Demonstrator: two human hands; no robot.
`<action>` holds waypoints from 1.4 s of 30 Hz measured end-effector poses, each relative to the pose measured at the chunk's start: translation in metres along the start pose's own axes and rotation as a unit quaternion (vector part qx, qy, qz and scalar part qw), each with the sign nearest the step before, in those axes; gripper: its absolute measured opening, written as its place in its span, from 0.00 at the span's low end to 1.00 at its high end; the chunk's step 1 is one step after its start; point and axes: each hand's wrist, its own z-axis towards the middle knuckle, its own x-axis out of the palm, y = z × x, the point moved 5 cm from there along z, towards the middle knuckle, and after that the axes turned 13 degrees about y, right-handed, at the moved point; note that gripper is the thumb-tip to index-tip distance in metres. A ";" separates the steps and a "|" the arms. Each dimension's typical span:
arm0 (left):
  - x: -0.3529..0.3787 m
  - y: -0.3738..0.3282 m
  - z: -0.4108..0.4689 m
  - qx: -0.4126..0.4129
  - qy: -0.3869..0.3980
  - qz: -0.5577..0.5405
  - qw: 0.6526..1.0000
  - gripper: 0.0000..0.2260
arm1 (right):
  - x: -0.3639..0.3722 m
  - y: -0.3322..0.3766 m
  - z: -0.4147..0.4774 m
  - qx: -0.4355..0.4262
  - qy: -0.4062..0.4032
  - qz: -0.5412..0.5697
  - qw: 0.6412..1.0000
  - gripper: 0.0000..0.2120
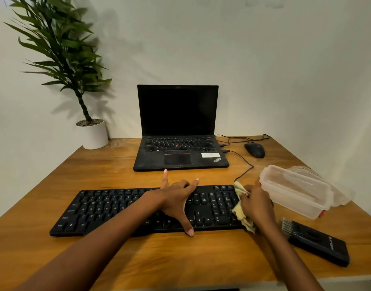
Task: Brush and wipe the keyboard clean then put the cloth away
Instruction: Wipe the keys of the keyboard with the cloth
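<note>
Head view: black keyboard (138,208) lying along near edge of wooden counter (117,255). Left hand (176,201) pressing flat on keyboard middle, fingers (164,177) spread, grasping nothing. Right hand (257,205) at keyboard's right end, fingers clenched around yellow cloth (241,213) touching number keys. Clear plastic container (295,192) and black brush (315,240) toward right edge. Laptop (178,131), mouse (255,150), potted plant (92,133) along far edge.

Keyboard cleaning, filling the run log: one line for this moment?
phase: wiping | left hand: bracing keyboard | right hand: holding cloth at numpad

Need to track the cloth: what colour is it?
Pale yellow cloth, in the right hand; head view.
</note>
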 end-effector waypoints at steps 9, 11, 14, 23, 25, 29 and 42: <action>0.001 0.003 -0.001 0.002 -0.011 -0.002 1.000 0.58 | -0.004 0.009 -0.014 -0.036 -0.018 -0.074 0.996 0.15; 0.002 0.004 0.000 0.004 -0.010 -0.001 1.000 0.58 | -0.003 -0.002 -0.044 -0.038 -0.005 -0.100 0.994 0.16; 0.003 0.005 0.000 0.008 -0.010 -0.006 1.000 0.58 | -0.004 -0.012 -0.074 -0.021 0.000 -0.088 0.996 0.15; 0.005 0.007 0.000 0.008 -0.005 -0.022 1.000 0.58 | -0.008 0.016 0.005 -0.023 -0.030 -0.083 0.996 0.14; 0.004 0.006 0.000 0.009 -0.011 -0.014 1.000 0.58 | -0.008 0.014 -0.006 -0.038 -0.027 -0.087 0.995 0.14; 0.003 0.006 -0.001 0.005 -0.014 -0.007 1.000 0.58 | -0.003 -0.007 -0.061 -0.067 -0.033 -0.113 0.991 0.15; 0.005 0.007 0.002 0.005 -0.023 0.001 1.000 0.57 | 0.057 0.055 -0.113 -0.149 0.010 -0.067 0.987 0.16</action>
